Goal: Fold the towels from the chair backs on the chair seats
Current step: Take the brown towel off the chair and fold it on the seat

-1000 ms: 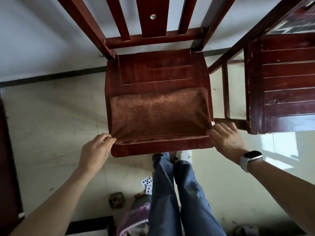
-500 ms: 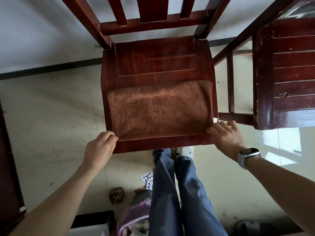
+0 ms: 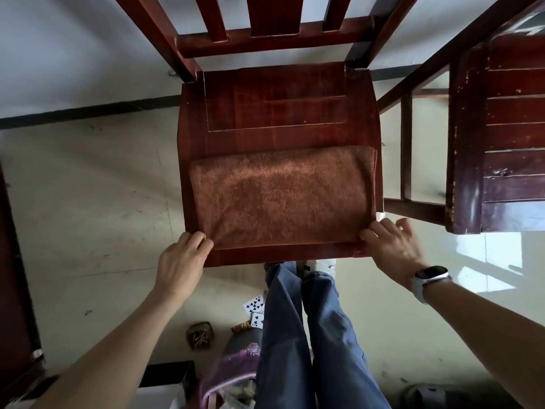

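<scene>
A brown towel (image 3: 280, 196) lies folded flat across the front half of the dark red wooden chair seat (image 3: 274, 104). My left hand (image 3: 181, 259) pinches the towel's near left corner at the seat's front edge. At the near right corner, my right hand (image 3: 393, 247) holds the towel with fingers curled over the seat's edge; a watch sits on that wrist. The chair back's slats (image 3: 274, 36) rise at the top of the view with no towel on them.
A second dark wooden chair (image 3: 501, 137) stands close on the right, its rungs almost touching the first seat. My legs in blue trousers (image 3: 306, 335) are below the seat. Playing cards (image 3: 255, 305), a small dish and a purple bag lie on the pale tiled floor.
The towel's lifted near edge has been laid down flat on the seat. Both hands stayed at the near corners, and the view has shifted down a little.
</scene>
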`<state>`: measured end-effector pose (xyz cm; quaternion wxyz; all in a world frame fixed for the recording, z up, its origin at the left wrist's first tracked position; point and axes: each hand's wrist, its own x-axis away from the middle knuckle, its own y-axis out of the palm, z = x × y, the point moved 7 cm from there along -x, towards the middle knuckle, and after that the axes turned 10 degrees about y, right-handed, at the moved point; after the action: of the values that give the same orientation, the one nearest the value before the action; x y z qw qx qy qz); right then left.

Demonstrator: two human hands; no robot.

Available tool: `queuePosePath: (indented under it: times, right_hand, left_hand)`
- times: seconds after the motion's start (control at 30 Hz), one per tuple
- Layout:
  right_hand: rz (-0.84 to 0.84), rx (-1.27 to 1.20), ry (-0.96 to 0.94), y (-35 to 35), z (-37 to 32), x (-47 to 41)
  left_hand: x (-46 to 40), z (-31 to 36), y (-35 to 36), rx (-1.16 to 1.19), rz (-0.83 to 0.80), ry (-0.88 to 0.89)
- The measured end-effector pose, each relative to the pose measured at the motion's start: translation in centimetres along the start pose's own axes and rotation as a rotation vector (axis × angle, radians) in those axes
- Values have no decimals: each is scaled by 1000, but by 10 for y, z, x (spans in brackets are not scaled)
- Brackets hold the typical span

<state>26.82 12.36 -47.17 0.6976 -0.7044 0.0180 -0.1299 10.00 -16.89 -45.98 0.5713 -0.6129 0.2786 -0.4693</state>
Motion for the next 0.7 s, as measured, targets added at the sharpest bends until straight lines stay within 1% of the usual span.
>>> queuePosePath:
  times: [0.07, 0.13, 0.23, 0.3, 0.4, 0.5, 0.6, 0.7]
  right_hand:
    - [-47, -10, -10, -1, 0, 0]
    - [-56, -15, -33, -7, 0, 0]
    - [-4, -51, -25, -24, -6, -7]
    - [40, -126, -35, -31, -20, -18]
    - [56, -221, -159, -32, -55, -36]
    - [-12, -241, -242, -22, -82, -46]
    - [-86, -220, -218, -10, -88, -51]
    - [-100, -210, -215, -10, -90, -51]
  left_hand:
    - [0, 1, -1, 5, -17, 13]
    - [-3, 1, -6, 13, -8, 16]
    - [-17, 8, -17, 58, 42, 22]
    - [-32, 20, -24, 99, 97, 61]
    - [-56, 42, -24, 144, 105, 138]
    - [-65, 53, -15, 171, 74, 205]
    - [-64, 52, -10, 186, 58, 228]
    - [-64, 51, -9, 210, 69, 230]
